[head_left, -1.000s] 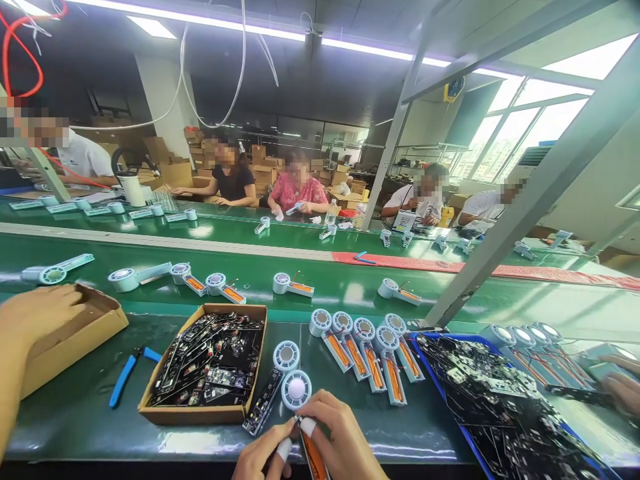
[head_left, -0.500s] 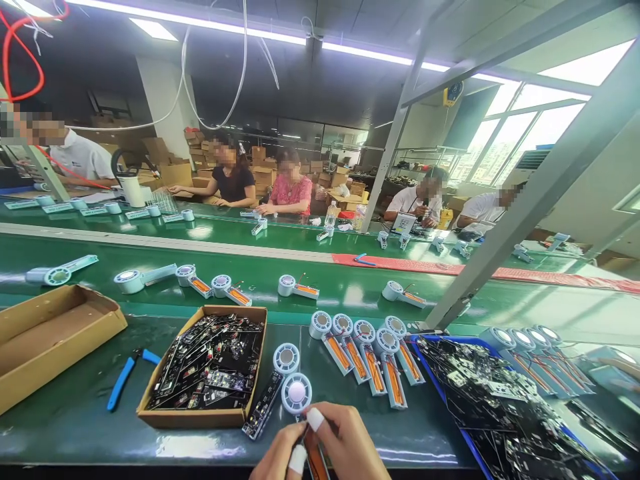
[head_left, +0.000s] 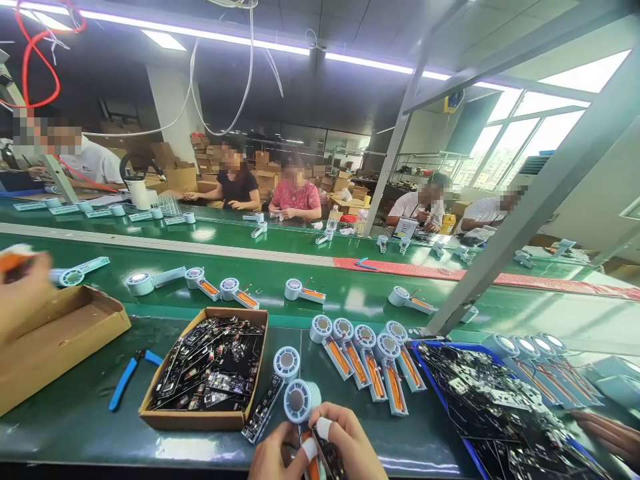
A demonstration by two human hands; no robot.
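Note:
At the bottom middle, my left hand (head_left: 280,455) grips a light-blue handheld fan (head_left: 299,400) by its open handle, which has an orange part inside. White wrap covers both thumb tips. My right hand (head_left: 350,445) pinches a black circuit board (head_left: 327,455) close beside that handle. Just behind, another fan (head_left: 287,363) lies with a dark circuit board strip (head_left: 263,408) along its handle. Several open fans (head_left: 373,360) with orange parts stand in a group right of my hands.
Left of my hands is a cardboard box (head_left: 200,421) of circuit boards, then blue-handled pliers (head_left: 123,383) and another cardboard box (head_left: 65,353). A blue tray (head_left: 467,450) of boards sits right. Co-workers' hands (head_left: 607,430) show at both edges. Fans lie along the green belt (head_left: 350,297).
The held fan has turned and tilted, and the circuit board in my right hand now shows beside the handle. A co-worker's blurred hand with something orange has come in at left.

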